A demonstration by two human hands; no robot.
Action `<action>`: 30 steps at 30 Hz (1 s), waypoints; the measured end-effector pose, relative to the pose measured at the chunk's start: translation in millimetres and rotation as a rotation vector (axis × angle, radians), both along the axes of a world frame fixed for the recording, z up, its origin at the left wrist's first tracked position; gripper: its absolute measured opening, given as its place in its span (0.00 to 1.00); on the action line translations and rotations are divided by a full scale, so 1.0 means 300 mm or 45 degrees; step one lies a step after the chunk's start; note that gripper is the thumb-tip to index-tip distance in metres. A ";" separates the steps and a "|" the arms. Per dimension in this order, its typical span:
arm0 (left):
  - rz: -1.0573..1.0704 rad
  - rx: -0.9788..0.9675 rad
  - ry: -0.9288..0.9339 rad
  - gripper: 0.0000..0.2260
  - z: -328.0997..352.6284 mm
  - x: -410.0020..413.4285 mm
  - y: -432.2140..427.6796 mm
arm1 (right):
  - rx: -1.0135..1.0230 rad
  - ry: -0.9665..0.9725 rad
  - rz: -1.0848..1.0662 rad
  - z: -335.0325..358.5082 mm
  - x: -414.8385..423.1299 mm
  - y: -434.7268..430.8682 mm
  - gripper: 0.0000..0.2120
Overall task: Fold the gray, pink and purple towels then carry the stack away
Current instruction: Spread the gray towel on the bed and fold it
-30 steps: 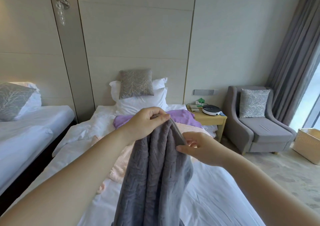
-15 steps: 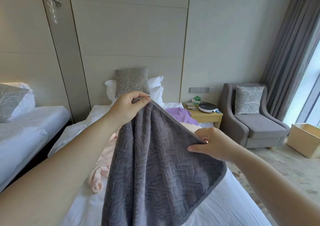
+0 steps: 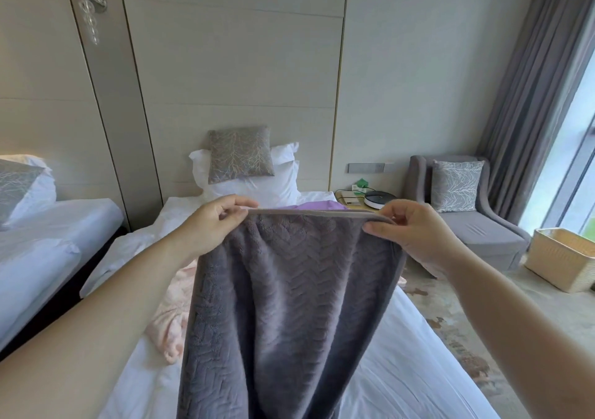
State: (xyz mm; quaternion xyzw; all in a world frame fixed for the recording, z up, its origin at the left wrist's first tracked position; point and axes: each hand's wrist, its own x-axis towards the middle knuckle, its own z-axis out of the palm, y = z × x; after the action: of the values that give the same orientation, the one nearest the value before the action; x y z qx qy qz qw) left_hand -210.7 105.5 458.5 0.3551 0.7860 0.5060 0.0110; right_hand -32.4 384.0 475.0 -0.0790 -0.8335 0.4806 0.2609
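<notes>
A gray towel (image 3: 289, 296) with a herringbone weave hangs spread out in front of me above the white bed (image 3: 418, 364). My left hand (image 3: 214, 222) pinches its top left corner and my right hand (image 3: 409, 232) pinches its top right corner, the top edge stretched level between them. The pink towel (image 3: 170, 325) lies crumpled on the bed at the left, mostly hidden behind the gray one. Only a strip of the purple towel (image 3: 322, 205) shows above the gray edge, near the pillows.
White pillows and a gray patterned cushion (image 3: 240, 154) sit at the bed's head. A second bed (image 3: 48, 245) stands at the left. At the right are a wooden nightstand (image 3: 354, 201), a gray armchair (image 3: 473, 222) and a wicker basket (image 3: 563, 257) on the floor by the window.
My hands have drawn apart, the right one rising and moving right, so the gray towel went from bunched to spread flat with a level top edge.
</notes>
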 end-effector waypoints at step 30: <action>-0.325 0.046 -0.216 0.04 0.022 0.252 0.181 | -0.253 -0.140 0.551 -0.095 -0.034 -0.113 0.11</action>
State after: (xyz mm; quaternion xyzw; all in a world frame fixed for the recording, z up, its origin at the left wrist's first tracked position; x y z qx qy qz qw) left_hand -135.1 160.0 465.0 0.4081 0.7215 0.5426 0.1354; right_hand -42.4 350.2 446.4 0.0500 -0.7925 0.6000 0.0971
